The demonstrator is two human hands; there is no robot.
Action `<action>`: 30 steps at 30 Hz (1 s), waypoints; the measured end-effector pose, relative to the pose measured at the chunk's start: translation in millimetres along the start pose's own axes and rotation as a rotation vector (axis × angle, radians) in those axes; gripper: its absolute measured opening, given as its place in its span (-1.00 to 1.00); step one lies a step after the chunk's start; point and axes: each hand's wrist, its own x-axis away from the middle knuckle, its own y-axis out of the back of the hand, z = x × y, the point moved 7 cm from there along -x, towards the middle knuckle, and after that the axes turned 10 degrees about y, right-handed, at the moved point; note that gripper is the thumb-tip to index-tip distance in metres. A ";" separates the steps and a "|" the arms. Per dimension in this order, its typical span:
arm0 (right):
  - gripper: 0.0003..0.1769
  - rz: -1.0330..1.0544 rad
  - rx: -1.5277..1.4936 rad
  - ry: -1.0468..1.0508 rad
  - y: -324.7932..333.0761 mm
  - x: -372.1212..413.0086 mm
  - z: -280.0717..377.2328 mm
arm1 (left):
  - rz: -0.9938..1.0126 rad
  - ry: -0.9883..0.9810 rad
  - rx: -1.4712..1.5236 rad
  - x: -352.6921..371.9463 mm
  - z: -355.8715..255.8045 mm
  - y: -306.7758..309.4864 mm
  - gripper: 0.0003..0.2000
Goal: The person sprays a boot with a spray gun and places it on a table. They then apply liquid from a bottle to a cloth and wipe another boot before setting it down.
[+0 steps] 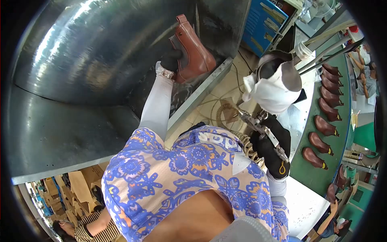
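Observation:
My left hand (172, 60), in a black glove and white sleeve, grips a brown leather ankle boot (192, 50) by its opening and holds it up inside a large dark metal booth (88, 60). My right hand (271, 150), also black-gloved, is closed around the handle of a spray gun (258, 123). The gun's cup (274, 82) is wrapped in white cloth, and a coiled hose (246, 147) trails from it. The gun sits to the right of the boot, apart from it, outside the booth's edge.
A green conveyor (322, 177) on the right carries a row of several brown shoes (324, 126). A blue cabinet (264, 24) stands beyond the booth. Cardboard boxes (76, 185) and a person in a striped top (94, 230) are at lower left; other people work at far right.

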 end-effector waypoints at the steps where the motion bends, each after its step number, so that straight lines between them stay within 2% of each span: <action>1: -0.79 -0.024 0.014 0.030 2.1 0.5 -0.8 | 0.048 -0.029 0.011 -2.6 1.7 3.5 -0.51; 2: -0.80 -0.046 0.027 0.061 3.9 0.7 -0.2 | 0.047 -0.029 0.012 0.6 0.1 -2.4 -0.51; 4: -0.80 -0.093 0.109 -0.043 17.1 -1.9 7.1 | -0.053 0.062 0.204 5.4 4.7 -6.9 -0.33; 6: -0.79 -0.113 0.065 -0.035 19.0 -2.4 7.7 | 0.009 0.054 0.225 5.2 7.7 -11.3 -0.33; 8: -0.78 0.034 0.165 0.096 11.4 -4.4 15.4 | 0.068 0.042 0.247 4.0 11.1 -13.0 -0.33; 10: -0.76 0.095 0.116 0.023 5.2 -0.7 17.1 | 0.028 0.053 0.289 1.0 19.8 -6.2 -0.33; 12: -0.77 0.004 0.170 -0.036 10.9 2.1 15.5 | -0.021 0.059 0.272 -0.1 23.5 1.4 -0.32; 14: -0.76 -0.027 0.113 0.000 17.2 3.3 10.6 | -0.069 0.069 0.255 0.4 26.6 4.2 -0.31; 16: -0.77 -0.029 0.120 0.051 14.9 2.3 16.9 | 0.090 0.030 0.294 3.9 22.5 -10.8 -0.30; 18: -0.79 0.034 0.226 0.153 9.2 7.5 13.6 | 0.104 0.018 0.271 -0.2 30.2 -1.2 -0.31; 19: -0.78 0.002 0.354 0.151 13.9 9.4 6.4 | 0.118 0.009 0.248 -4.3 34.7 4.8 -0.31; 20: -0.78 0.001 0.356 0.151 17.0 8.9 9.4 | 0.120 0.009 0.250 -7.6 38.3 10.9 -0.31; 22: -0.74 -0.015 0.082 0.034 21.6 5.9 11.2 | 0.147 -0.090 0.156 -13.6 37.2 20.9 -0.31; 24: -0.72 0.020 0.019 0.058 15.7 1.5 19.2 | 0.147 -0.130 0.219 -27.6 60.4 55.0 -0.35; 25: -0.71 -0.114 -0.006 -0.048 18.6 0.7 13.8 | 0.150 -0.164 0.282 -32.6 65.8 64.7 -0.39; 26: -0.70 -0.251 -0.031 -0.153 23.7 1.6 7.6 | 0.158 -0.169 0.284 -28.9 65.0 54.9 -0.39; 28: -0.69 -0.339 -0.049 -0.010 31.8 -5.2 -24.1 | 0.283 0.000 0.241 -12.4 75.8 2.4 -0.63; 30: -0.69 -0.329 -0.090 -0.095 22.1 -30.9 -21.1 | 0.270 0.027 0.299 -2.0 60.2 -47.1 -0.56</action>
